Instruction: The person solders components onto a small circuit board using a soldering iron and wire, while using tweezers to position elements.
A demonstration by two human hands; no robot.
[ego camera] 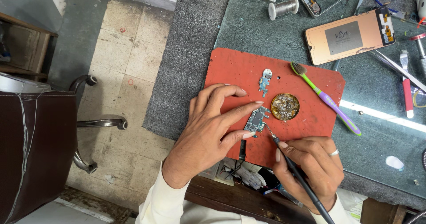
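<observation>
Squarely between hands: circuit board (257,119).

My bench (266,33) was glass-topped, grey carpet strip (186,68) along its left edge. Red mat (230,68) lay on glass before me. Beyond mat: solder spool (283,8), orange phone back panel (348,36), red-handled tool (407,93) at right.
</observation>
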